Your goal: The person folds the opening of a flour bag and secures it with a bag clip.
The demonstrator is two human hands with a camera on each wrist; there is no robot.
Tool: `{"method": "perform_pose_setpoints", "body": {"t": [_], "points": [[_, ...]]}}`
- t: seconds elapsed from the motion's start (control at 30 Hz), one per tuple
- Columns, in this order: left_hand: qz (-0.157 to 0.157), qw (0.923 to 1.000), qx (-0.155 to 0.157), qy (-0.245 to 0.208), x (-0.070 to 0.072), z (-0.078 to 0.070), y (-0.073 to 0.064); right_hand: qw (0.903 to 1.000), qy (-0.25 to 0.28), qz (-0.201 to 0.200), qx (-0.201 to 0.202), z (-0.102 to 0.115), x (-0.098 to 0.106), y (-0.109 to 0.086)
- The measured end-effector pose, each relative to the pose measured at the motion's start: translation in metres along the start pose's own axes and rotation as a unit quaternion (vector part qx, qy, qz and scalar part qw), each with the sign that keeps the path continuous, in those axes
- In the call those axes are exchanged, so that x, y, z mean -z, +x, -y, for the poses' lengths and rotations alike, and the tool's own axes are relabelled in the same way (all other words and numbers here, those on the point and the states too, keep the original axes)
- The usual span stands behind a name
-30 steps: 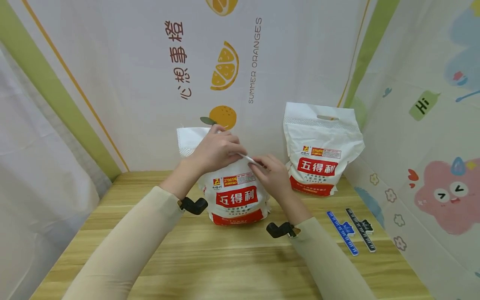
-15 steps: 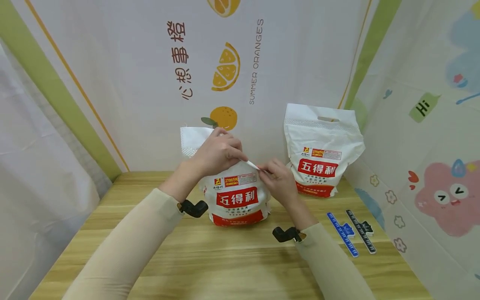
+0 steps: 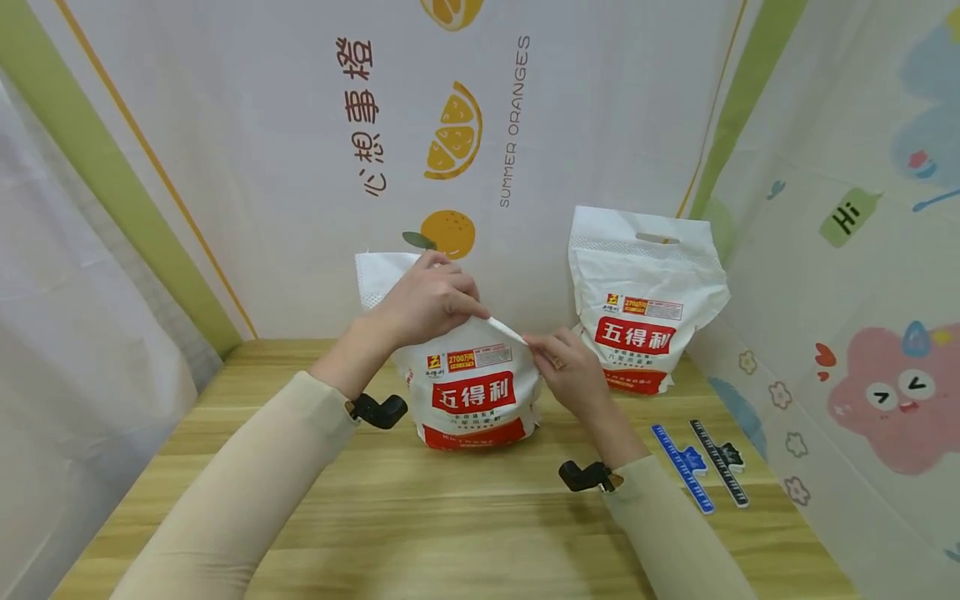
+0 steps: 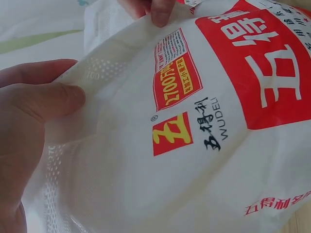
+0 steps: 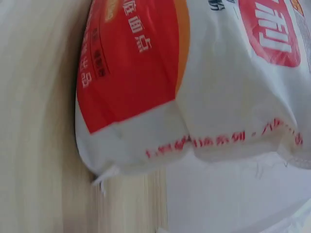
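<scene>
A white flour bag [image 3: 472, 392] with red Chinese lettering stands on the table, its top edge turned down on the right into a narrow fold. My left hand [image 3: 427, 302] grips the top of this bag. In the left wrist view, the left thumb [image 4: 68, 99] presses on the white top band beside rows of small holes. My right hand [image 3: 566, 367] pinches the right end of the fold, and its fingertips [image 4: 161, 12] show at the bag's edge in the left wrist view. The right wrist view holds the bag's lower side [image 5: 146, 68]; no hand shows there.
A second flour bag [image 3: 645, 300] with a handle slot stands upright at the back right. A blue clip [image 3: 684, 468] and a black clip [image 3: 722, 463] lie side by side on the wooden table [image 3: 420, 533]. Printed curtains hang behind and at both sides.
My right hand has slid right and slightly down, and a longer stretch of the white fold shows between the hands. The left hand keeps its hold on the bag's top.
</scene>
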State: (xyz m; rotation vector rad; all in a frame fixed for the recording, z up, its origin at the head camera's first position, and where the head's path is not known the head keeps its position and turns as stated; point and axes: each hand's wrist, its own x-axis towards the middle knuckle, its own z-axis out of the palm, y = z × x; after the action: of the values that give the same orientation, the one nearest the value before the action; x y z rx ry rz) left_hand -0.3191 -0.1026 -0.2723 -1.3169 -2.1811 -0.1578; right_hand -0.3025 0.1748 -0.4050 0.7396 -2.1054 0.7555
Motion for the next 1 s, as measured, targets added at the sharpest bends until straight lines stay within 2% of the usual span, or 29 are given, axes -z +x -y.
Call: {"method": "perform_pose_setpoints", "body": {"t": [0.17, 0.4, 0.63, 0.83, 1.0], "points": [[0.015, 0.9999, 0.003, -0.005, 0.002, -0.001, -0.001, 0.9999, 0.006, 0.012, 0.0, -0.002, 0.001, -0.003], [0.012, 0.9999, -0.001, 0.005, 0.008, 0.004, -0.006, 0.9977, -0.033, 0.045, -0.04, -0.011, 0.008, -0.014], [0.008, 0.9999, 0.006, -0.006, 0.006, 0.004, -0.01, 0.9989, -0.014, 0.039, -0.02, -0.009, 0.007, -0.017], [-0.011, 0.9996, -0.021, 0.017, 0.004, 0.005, -0.017, 0.9962, -0.029, 0.068, -0.045, -0.009, 0.011, -0.017], [-0.021, 0.9986, -0.046, 0.018, 0.004, 0.006, -0.021, 0.9956, -0.023, 0.082, -0.039, -0.011, 0.015, -0.02]]}}
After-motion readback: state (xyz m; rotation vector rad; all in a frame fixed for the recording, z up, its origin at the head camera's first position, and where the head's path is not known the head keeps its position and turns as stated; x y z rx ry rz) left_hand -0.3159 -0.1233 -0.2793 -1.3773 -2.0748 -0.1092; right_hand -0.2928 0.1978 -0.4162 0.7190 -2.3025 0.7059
